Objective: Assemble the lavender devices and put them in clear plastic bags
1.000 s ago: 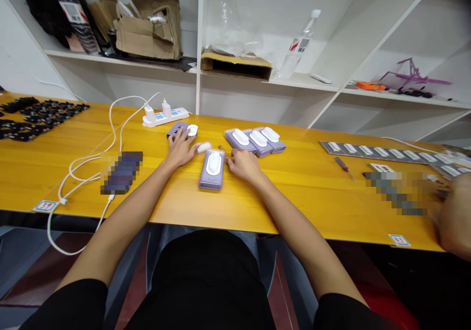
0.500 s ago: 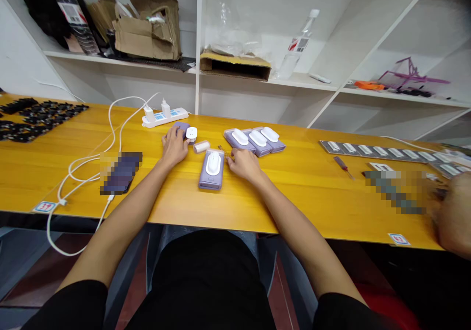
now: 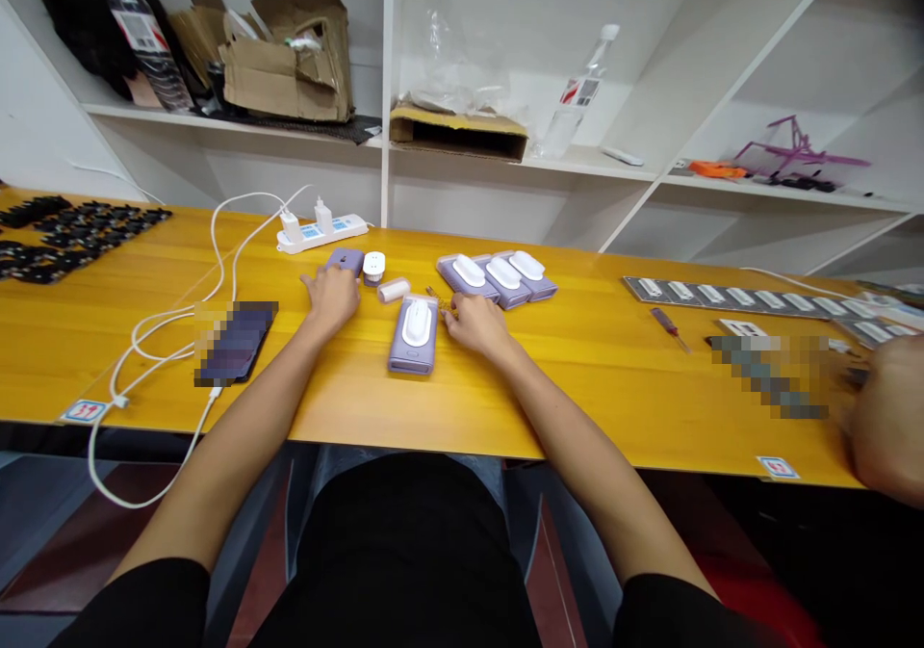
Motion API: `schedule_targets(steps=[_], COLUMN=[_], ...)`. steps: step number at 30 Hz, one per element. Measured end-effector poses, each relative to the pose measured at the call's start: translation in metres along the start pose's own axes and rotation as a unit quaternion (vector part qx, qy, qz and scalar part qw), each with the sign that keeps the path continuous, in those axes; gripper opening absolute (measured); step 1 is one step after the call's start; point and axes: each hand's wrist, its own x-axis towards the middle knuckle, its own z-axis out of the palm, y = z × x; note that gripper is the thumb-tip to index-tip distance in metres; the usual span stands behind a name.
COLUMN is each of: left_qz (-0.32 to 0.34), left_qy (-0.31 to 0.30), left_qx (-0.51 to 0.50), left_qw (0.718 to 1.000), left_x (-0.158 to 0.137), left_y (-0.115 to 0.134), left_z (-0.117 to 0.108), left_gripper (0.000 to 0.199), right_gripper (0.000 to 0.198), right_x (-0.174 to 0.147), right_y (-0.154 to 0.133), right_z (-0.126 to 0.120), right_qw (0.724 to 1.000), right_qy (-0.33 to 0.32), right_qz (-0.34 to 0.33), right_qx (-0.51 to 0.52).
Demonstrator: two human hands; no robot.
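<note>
My left hand [image 3: 333, 298] hovers over or rests on the tabletop, fingers partly spread, just in front of a purple case [image 3: 346, 261]. A white round-topped piece [image 3: 373, 265] stands beside that case. My right hand [image 3: 477, 321] is curled at a thin gold chain [image 3: 437, 297], its fingertips closed at the chain's near end. Between the hands lies a purple pack with a white oval piece on it [image 3: 415, 333]. Behind it is a small pale pink cylinder [image 3: 394, 290]. Several similar purple packs with white pieces [image 3: 498, 277] sit together beyond my right hand.
At the left, a phone [image 3: 242, 340] is attached to a white cable near a power strip [image 3: 322, 233]. Many black parts [image 3: 79, 229] lie farther left. To the right are a screwdriver [image 3: 670, 327], a strip of white pieces [image 3: 736, 298] and another person's arm [image 3: 891, 417].
My left hand has drawn back and slightly left from the purple case and white round-topped piece. My right hand has stayed at the chain.
</note>
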Motion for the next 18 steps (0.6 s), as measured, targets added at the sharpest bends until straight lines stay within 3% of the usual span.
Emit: schedule_targets(steps=[6, 9, 12, 18], left_qz=[-0.005, 0.002, 0.005, 0.017], left_qy=[0.038, 0.055, 0.005, -0.047], left_qx=[0.017, -0.007, -0.025, 0.017], left_qw=[0.999, 0.998, 1.0, 0.999], left_x=[-0.017, -0.021, -0.02, -0.019], left_y=[0.011, 0.007, 0.0, 0.003], left_z=[-0.01, -0.008, -0.004, -0.006], left_gripper=[0.038, 0.048, 0.068, 0.066], right_gripper=[0.037, 0.037, 0.038, 0.038], right_x=[0.0, 0.001, 0.001, 0.001], right_y=[0.001, 0.002, 0.002, 0.002], right_z=[0.002, 0.003, 0.004, 0.001], right_qw=[1.0, 1.0, 1.0, 1.0], right_qy=[-0.003, -0.001, -0.003, -0.009], right_qz=[0.004, 0.003, 0.002, 0.005], right_qx=[-0.004, -0.005, -0.007, -0.005])
